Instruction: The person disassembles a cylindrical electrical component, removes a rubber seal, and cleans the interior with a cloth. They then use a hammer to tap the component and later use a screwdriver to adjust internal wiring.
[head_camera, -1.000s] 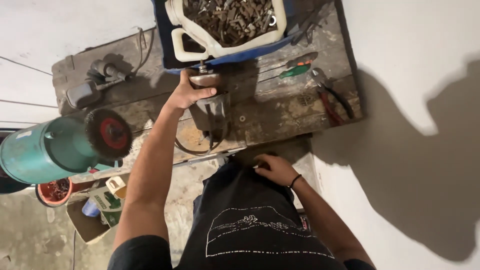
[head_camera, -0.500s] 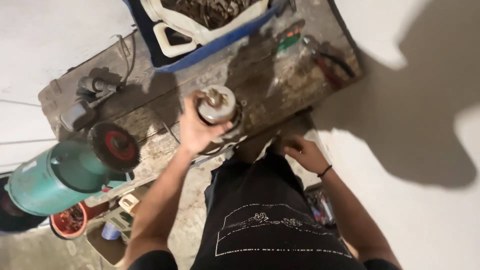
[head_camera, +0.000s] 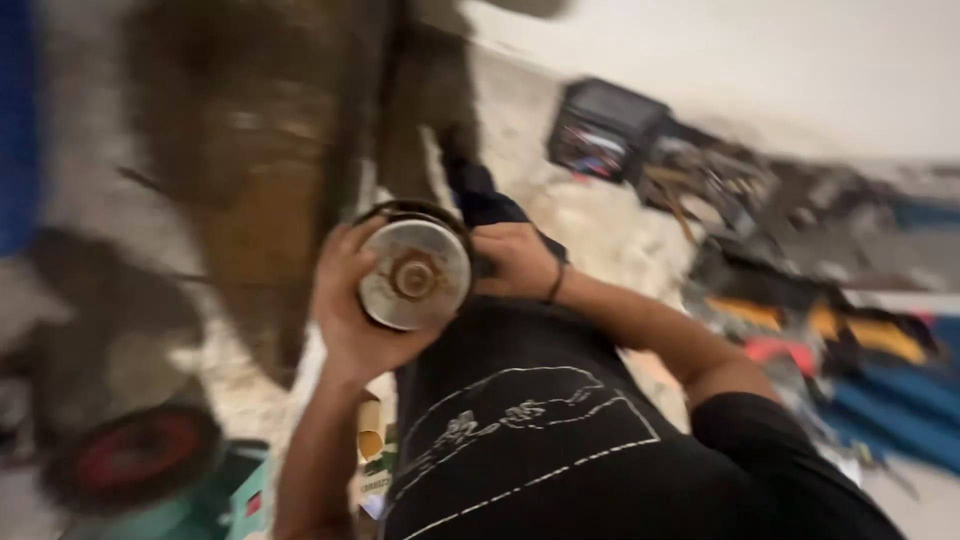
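Frame centre: left hand (head_camera: 350, 310) cups the round rusty metal part (head_camera: 415, 273), right hand (head_camera: 515, 262) grips its far side; best kept in both hands, close to the chest.

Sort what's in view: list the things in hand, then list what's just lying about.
In hand:
- round metal part, rusty at its centre
- left hand cupping it
- right hand at its side

Lying about:
- black case
- blurred tools on the floor
- red wheel
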